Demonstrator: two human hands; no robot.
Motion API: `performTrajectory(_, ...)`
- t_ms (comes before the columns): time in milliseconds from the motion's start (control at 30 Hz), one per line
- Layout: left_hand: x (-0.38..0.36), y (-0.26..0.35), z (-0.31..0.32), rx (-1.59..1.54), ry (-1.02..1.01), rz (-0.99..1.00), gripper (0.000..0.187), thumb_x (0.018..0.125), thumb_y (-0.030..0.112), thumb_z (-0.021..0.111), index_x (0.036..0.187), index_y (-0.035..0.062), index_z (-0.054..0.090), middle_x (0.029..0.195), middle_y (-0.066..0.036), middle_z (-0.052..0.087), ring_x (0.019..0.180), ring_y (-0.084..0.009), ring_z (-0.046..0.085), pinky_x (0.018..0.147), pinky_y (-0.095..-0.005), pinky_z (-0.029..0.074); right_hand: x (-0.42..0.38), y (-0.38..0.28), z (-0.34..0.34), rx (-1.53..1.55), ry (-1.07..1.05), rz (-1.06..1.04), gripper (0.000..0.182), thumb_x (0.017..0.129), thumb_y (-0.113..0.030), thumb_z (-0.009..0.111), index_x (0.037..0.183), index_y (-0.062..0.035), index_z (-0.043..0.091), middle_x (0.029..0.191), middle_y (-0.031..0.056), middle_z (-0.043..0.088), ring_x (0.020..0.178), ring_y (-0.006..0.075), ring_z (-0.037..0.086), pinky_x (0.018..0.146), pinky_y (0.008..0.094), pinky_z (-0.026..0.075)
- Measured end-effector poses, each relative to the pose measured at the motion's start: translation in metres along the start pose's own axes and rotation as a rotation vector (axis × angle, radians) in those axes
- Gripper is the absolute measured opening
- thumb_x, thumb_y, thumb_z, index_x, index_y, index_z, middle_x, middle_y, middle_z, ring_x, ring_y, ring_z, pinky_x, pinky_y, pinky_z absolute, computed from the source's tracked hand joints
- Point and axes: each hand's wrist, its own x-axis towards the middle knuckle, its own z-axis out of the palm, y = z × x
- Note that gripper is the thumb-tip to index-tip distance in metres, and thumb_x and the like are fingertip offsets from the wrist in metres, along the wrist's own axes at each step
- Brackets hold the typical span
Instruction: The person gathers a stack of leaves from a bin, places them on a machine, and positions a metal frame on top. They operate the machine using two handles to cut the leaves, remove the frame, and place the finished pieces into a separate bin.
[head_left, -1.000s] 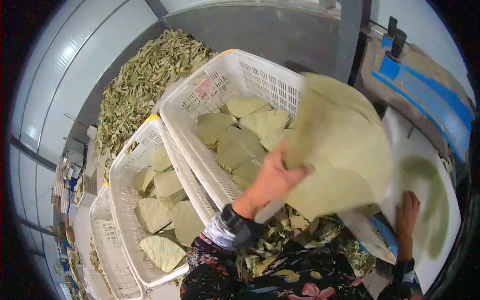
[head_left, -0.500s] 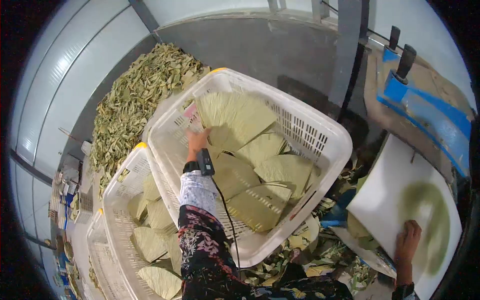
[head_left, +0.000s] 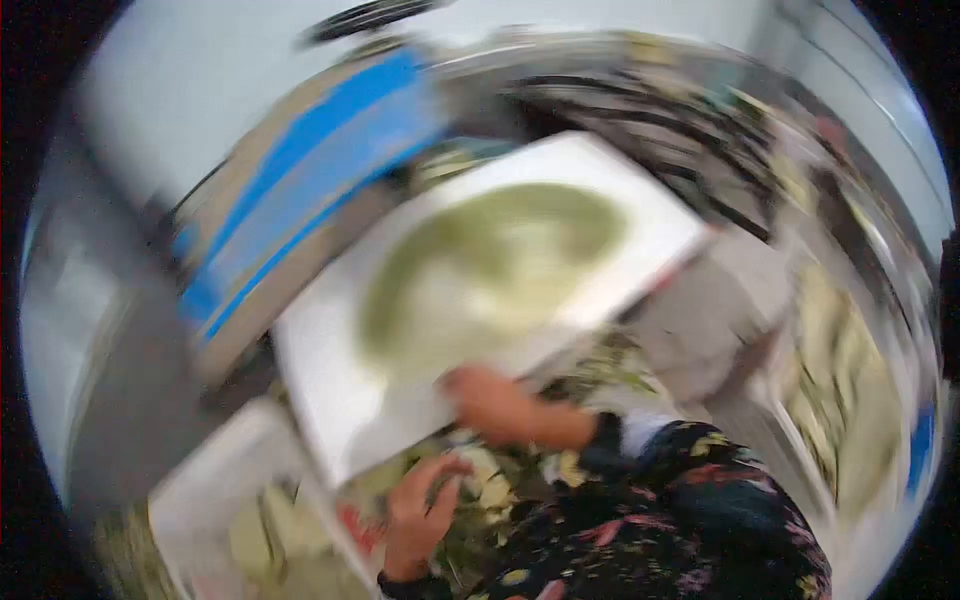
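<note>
Pretty blurry one, tbh. The white board (head_left: 480, 300) sits just past both hands, long axis running lower left to upper right, with a curved green stain (head_left: 400, 270) on it. Right hand (head_left: 490, 405) is over its near edge, forearm coming in from the right; can't tell if those fingers grip anything. Left hand (head_left: 425, 510) is just below that edge, pointing up, fingers loosely curled, thumb apart. White basket (head_left: 210, 490) at lower left.
</note>
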Motion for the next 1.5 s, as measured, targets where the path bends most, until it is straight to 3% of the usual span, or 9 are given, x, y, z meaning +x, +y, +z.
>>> performTrajectory(100, 0.029, 0.002, 0.064, -0.209, -0.212, -0.06, 0.022, 0.087, 0.0, 0.052, 0.108, -0.0041, 0.056, 0.092, -0.013, 0.065, 0.083, -0.0194, 0.064, 0.075, -0.0329, 0.051, -0.101, -0.019, -0.038, 0.329, 0.049, -0.076, 0.03, 0.081, -0.018, 0.053, 0.105, 0.0004, 0.054, 0.107, 0.0176, 0.054, 0.1, 0.0342, 0.052, 0.087, 0.0416, 0.043)
performTrajectory(200, 0.047, 0.004, 0.131, -0.352, -0.234, -0.29, 0.02, 0.09, 0.002, 0.048, 0.107, -0.005, 0.055, 0.09, -0.013, 0.063, 0.078, -0.0199, 0.063, 0.072, -0.0346, 0.051, -0.215, 0.042, -0.029, 0.026, 0.257, -0.051, 0.028, 0.079, -0.012, 0.055, 0.105, -0.0006, 0.055, 0.107, 0.0188, 0.057, 0.099, 0.0347, 0.055, 0.082, 0.0418, 0.046)
performTrajectory(433, 0.047, 0.025, 0.301, -0.319, -0.537, -0.392, 0.02, 0.091, 0.004, 0.045, 0.108, -0.0052, 0.052, 0.09, -0.015, 0.06, 0.074, -0.0207, 0.062, 0.07, -0.0344, 0.051, -0.525, 0.092, -0.111, -0.29, 0.692, 1.182, 0.045, 0.074, -0.012, 0.066, 0.114, -0.0021, 0.049, 0.113, 0.0187, 0.052, 0.107, 0.037, 0.049, 0.092, 0.0424, 0.04)
performTrajectory(500, 0.042, 0.046, 0.347, -0.342, -0.659, -0.398, 0.021, 0.091, 0.003, 0.044, 0.109, -0.0054, 0.052, 0.091, -0.015, 0.06, 0.074, -0.0207, 0.062, 0.07, -0.0337, 0.051, -0.597, 0.094, -0.124, -0.053, 0.901, 1.433, 0.045, 0.077, -0.017, 0.065, 0.114, -0.0006, 0.047, 0.114, 0.0232, 0.051, 0.108, 0.0404, 0.047, 0.093, 0.0434, 0.039)
performTrajectory(700, 0.029, 0.07, 0.445, -0.142, -0.835, -0.426, 0.023, 0.088, 0.002, 0.048, 0.108, -0.0073, 0.051, 0.091, -0.017, 0.061, 0.076, -0.0258, 0.064, 0.069, -0.0372, 0.053, -0.858, 0.125, -0.153, -0.365, 1.3, 1.901, 0.061, 0.078, -0.023, 0.068, 0.125, 0.0052, 0.042, 0.12, 0.0265, 0.049, 0.112, 0.0381, 0.048, 0.095, 0.0404, 0.039)
performTrajectory(867, 0.017, 0.058, 0.547, 0.106, -1.04, -0.054, 0.03, 0.085, 0.008, 0.055, 0.112, -0.0056, 0.051, 0.099, -0.016, 0.061, 0.085, -0.023, 0.063, 0.077, -0.0323, 0.05, -0.981, 0.11, -0.191, -0.587, 1.3, 2.185, 0.066, 0.075, -0.028, 0.07, 0.124, 0.0065, 0.041, 0.118, 0.0293, 0.048, 0.109, 0.0425, 0.047, 0.094, 0.0451, 0.039)
performTrajectory(967, 0.001, 0.111, 0.63, 0.384, -1.101, 0.843, 0.042, 0.08, 0.017, 0.063, 0.113, -0.0043, 0.05, 0.11, -0.021, 0.055, 0.1, -0.0322, 0.055, 0.085, -0.0423, 0.045, -1.006, 0.103, -0.229, -0.565, 1.229, 2.246, 0.071, 0.075, -0.029, 0.069, 0.128, 0.006, 0.037, 0.121, 0.0295, 0.047, 0.112, 0.0427, 0.046, 0.094, 0.044, 0.04)
performTrajectory(1067, -0.023, 0.134, 0.697, 0.378, -1.232, 1.053, 0.056, 0.072, 0.025, 0.069, 0.116, -0.0031, 0.048, 0.112, -0.02, 0.053, 0.106, -0.0344, 0.049, 0.088, -0.0437, 0.04, -1.054, 0.116, -0.241, -0.77, 1.261, 2.195, 0.079, 0.074, -0.031, 0.071, 0.132, 0.005, 0.033, 0.124, 0.0283, 0.046, 0.115, 0.0411, 0.045, 0.095, 0.0427, 0.04)
performTrajectory(1500, -0.053, 0.142, 0.755, 0.565, -1.254, 1.231, 0.029, 0.082, 0.015, 0.056, 0.11, 0.0067, 0.055, 0.101, -0.007, 0.057, 0.093, -0.025, 0.057, 0.074, -0.0417, 0.043, -1.135, 0.136, -0.297, -0.606, 1.421, 2.115, 0.086, 0.057, -0.021, 0.08, 0.128, 0.0028, 0.037, 0.121, 0.0236, 0.051, 0.115, 0.0353, 0.049, 0.095, 0.0404, 0.041)
